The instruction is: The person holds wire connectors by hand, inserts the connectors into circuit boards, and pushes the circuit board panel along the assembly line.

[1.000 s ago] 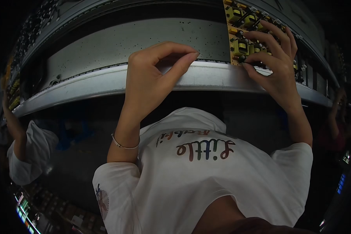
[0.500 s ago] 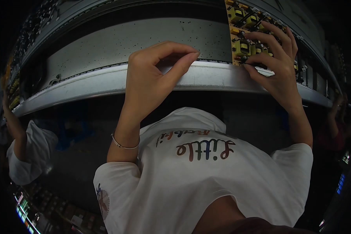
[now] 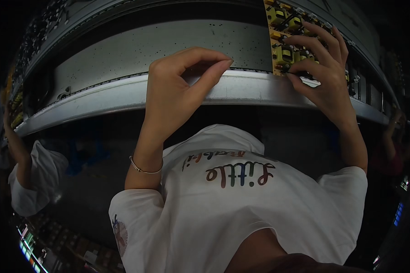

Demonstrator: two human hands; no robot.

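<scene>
My left hand point(image 3: 175, 86) hovers over the near rail of the conveyor, thumb and index fingertip pressed together. Whatever they pinch, if anything, is too small to make out. To the right, my right hand point(image 3: 325, 68) reaches over a yellow-brown circuit board point(image 3: 275, 57) crowded with parts, including yellow transformers point(image 3: 284, 54). Its thumb and index finger close at the board's near left corner, by a small dark component point(image 3: 281, 69). The other fingers curve over the board and hide part of it.
A metal rail point(image 3: 255, 88) runs along the conveyor's near side. The grey conveyor bed point(image 3: 123, 54) carries dark specks. At far left is a co-worker's arm point(image 3: 18, 145) with a white sleeve; at far right, another person's arm point(image 3: 391, 129). More boards point(image 3: 17, 107) lie at the left edge.
The circuit board has shifted slightly to the right, and my right hand has moved with it. My left hand keeps its pinch almost in place.
</scene>
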